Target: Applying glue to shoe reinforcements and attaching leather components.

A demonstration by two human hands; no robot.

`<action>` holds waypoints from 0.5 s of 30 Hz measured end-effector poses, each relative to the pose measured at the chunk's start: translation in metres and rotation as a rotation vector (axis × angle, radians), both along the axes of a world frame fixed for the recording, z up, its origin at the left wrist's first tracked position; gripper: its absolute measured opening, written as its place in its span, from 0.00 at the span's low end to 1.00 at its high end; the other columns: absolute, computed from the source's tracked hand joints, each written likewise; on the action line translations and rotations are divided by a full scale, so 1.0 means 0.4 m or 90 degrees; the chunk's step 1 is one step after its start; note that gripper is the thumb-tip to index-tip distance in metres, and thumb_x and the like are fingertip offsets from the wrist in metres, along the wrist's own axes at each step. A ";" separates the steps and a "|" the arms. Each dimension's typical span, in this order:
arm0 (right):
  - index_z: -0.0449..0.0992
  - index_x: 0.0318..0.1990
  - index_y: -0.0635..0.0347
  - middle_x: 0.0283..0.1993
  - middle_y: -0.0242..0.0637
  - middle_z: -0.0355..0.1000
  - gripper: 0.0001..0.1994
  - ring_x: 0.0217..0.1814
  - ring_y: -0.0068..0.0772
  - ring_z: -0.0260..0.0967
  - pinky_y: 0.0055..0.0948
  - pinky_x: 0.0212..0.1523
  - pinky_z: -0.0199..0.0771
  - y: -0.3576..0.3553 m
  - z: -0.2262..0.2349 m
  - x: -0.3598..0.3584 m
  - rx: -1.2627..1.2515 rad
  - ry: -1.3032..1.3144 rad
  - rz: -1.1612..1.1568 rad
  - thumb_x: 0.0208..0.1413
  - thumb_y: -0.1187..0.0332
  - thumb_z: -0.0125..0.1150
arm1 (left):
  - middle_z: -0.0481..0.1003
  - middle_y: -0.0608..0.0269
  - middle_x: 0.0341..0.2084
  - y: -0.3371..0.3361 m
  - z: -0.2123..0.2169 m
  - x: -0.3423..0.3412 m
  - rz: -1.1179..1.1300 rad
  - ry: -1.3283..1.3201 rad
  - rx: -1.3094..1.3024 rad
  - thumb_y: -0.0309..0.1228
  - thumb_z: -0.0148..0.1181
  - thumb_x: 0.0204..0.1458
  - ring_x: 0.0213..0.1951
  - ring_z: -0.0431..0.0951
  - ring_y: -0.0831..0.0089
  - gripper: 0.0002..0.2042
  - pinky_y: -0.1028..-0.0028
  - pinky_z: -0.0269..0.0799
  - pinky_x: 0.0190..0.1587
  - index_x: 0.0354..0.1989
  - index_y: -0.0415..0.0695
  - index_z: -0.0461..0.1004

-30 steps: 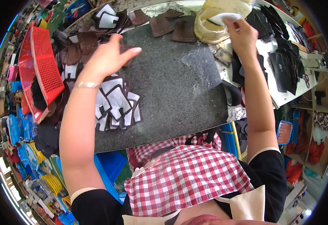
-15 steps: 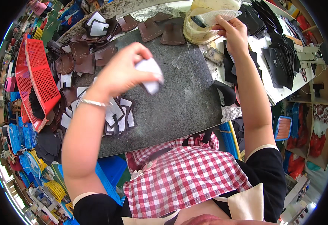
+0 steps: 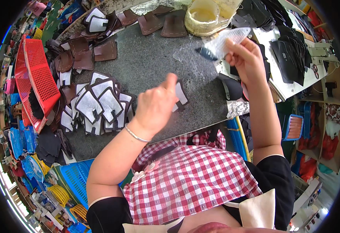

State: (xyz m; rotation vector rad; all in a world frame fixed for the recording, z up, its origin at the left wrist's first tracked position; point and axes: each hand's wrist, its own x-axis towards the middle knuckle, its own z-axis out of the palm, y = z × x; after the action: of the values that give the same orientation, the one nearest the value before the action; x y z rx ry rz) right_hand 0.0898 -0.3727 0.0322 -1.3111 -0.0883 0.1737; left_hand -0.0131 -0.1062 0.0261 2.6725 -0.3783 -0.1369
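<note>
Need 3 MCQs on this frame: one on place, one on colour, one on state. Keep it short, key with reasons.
1. Where does the red basket lie?
A. At the left side of the grey table
B. On the person's lap
C. Beside the glue tub

2. What colour is the apron?
A. Plain blue
B. Red and white check
C. Yellow

3. What is the left hand doing?
A. Lying flat and empty on the table
B. Holding a small white-faced dark piece
C. Gripping the brush

Key:
1 A, the basket sits at the table's left edge, past the pile of pieces.
2 B, the check pattern shows across the lap.
3 B, the piece sticks out from the left fingers, while the right hand holds the brush.
</note>
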 end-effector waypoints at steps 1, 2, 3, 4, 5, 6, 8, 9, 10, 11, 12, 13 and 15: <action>0.77 0.43 0.70 0.32 0.36 0.77 0.11 0.28 0.22 0.75 0.17 0.27 0.73 0.011 0.004 -0.034 0.006 0.001 0.028 0.61 0.70 0.65 | 0.81 0.45 0.37 0.011 0.008 0.008 0.012 0.008 0.020 0.33 0.73 0.48 0.37 0.81 0.43 0.24 0.53 0.78 0.39 0.48 0.43 0.65; 0.77 0.43 0.69 0.32 0.36 0.77 0.10 0.27 0.22 0.75 0.18 0.27 0.73 0.025 0.008 -0.065 0.014 0.000 0.059 0.61 0.69 0.65 | 0.81 0.46 0.37 0.034 0.011 0.023 0.027 0.014 0.041 0.33 0.73 0.48 0.36 0.82 0.44 0.22 0.54 0.78 0.39 0.46 0.42 0.66; 0.77 0.44 0.68 0.33 0.37 0.78 0.10 0.27 0.23 0.76 0.19 0.26 0.74 0.045 0.011 -0.099 -0.014 0.030 0.060 0.61 0.69 0.65 | 0.80 0.46 0.36 0.065 -0.024 0.025 -0.027 -0.020 -0.017 0.32 0.71 0.50 0.34 0.81 0.44 0.17 0.57 0.79 0.37 0.43 0.38 0.71; 0.77 0.44 0.68 0.34 0.38 0.79 0.09 0.29 0.23 0.77 0.20 0.27 0.75 0.061 0.010 -0.126 -0.016 0.024 0.078 0.62 0.71 0.64 | 0.80 0.46 0.36 0.075 -0.042 0.026 -0.026 -0.017 -0.016 0.32 0.71 0.50 0.34 0.81 0.44 0.17 0.57 0.79 0.37 0.43 0.38 0.71; 0.77 0.44 0.68 0.34 0.37 0.79 0.09 0.30 0.22 0.77 0.20 0.28 0.75 0.078 -0.001 -0.142 -0.039 0.008 0.091 0.63 0.71 0.64 | 0.80 0.47 0.36 0.083 -0.056 0.026 -0.046 -0.039 -0.095 0.29 0.69 0.52 0.32 0.82 0.47 0.15 0.60 0.79 0.37 0.45 0.37 0.73; 0.77 0.44 0.68 0.34 0.37 0.79 0.08 0.31 0.22 0.77 0.21 0.29 0.76 0.093 -0.016 -0.153 -0.063 -0.008 0.105 0.63 0.71 0.64 | 0.80 0.48 0.35 0.091 -0.062 0.024 -0.066 -0.061 -0.174 0.26 0.67 0.53 0.31 0.83 0.51 0.14 0.63 0.80 0.36 0.47 0.35 0.75; 0.77 0.44 0.68 0.34 0.36 0.79 0.08 0.33 0.20 0.76 0.21 0.35 0.77 0.107 -0.044 -0.152 -0.112 -0.010 0.155 0.63 0.71 0.64 | 0.80 0.51 0.34 0.093 -0.025 0.033 -0.027 0.108 -0.211 0.20 0.62 0.55 0.31 0.85 0.63 0.17 0.69 0.80 0.36 0.54 0.35 0.75; 0.78 0.43 0.67 0.34 0.34 0.79 0.07 0.33 0.20 0.76 0.21 0.36 0.77 0.117 -0.065 -0.152 -0.146 -0.032 0.153 0.63 0.72 0.64 | 0.80 0.52 0.34 0.091 -0.013 0.037 0.033 0.199 -0.252 0.19 0.61 0.55 0.32 0.85 0.67 0.18 0.71 0.80 0.36 0.55 0.34 0.74; 0.78 0.42 0.66 0.33 0.33 0.78 0.06 0.33 0.19 0.75 0.21 0.36 0.77 0.130 -0.081 -0.151 -0.179 -0.056 0.152 0.64 0.72 0.63 | 0.80 0.54 0.34 0.092 -0.002 0.041 0.094 0.289 -0.291 0.17 0.59 0.56 0.33 0.86 0.71 0.19 0.74 0.80 0.36 0.57 0.34 0.73; 0.78 0.42 0.66 0.33 0.33 0.78 0.06 0.33 0.19 0.75 0.21 0.36 0.77 0.144 -0.091 -0.147 -0.179 -0.056 0.154 0.64 0.72 0.63 | 0.79 0.54 0.34 0.092 0.004 0.048 0.083 0.276 -0.244 0.17 0.59 0.56 0.33 0.86 0.69 0.17 0.74 0.81 0.37 0.55 0.33 0.72; 0.78 0.42 0.65 0.32 0.32 0.77 0.04 0.32 0.19 0.75 0.22 0.36 0.76 0.158 -0.098 -0.142 -0.191 -0.122 0.155 0.63 0.74 0.63 | 0.79 0.54 0.34 0.090 0.010 0.054 0.085 0.276 -0.245 0.17 0.59 0.56 0.33 0.86 0.69 0.17 0.74 0.81 0.37 0.55 0.33 0.72; 0.79 0.41 0.64 0.30 0.31 0.77 0.03 0.32 0.19 0.74 0.22 0.35 0.76 0.167 -0.103 -0.137 -0.204 -0.187 0.156 0.62 0.75 0.63 | 0.79 0.55 0.33 0.085 0.013 0.059 0.121 0.297 -0.226 0.17 0.58 0.56 0.33 0.86 0.69 0.16 0.74 0.81 0.37 0.54 0.33 0.72; 0.79 0.41 0.64 0.29 0.32 0.76 0.03 0.31 0.20 0.73 0.23 0.35 0.75 0.179 -0.104 -0.125 -0.262 -0.230 0.163 0.62 0.76 0.62 | 0.79 0.55 0.33 0.086 0.006 0.064 0.156 0.320 -0.209 0.17 0.58 0.56 0.33 0.86 0.69 0.15 0.74 0.81 0.37 0.53 0.33 0.71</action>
State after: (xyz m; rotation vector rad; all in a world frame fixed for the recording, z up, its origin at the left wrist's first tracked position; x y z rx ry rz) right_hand 0.0400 -0.3013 -0.0095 -1.7309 -0.5539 0.1767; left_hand 0.0123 -0.0718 0.0286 2.2353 0.0810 -0.5985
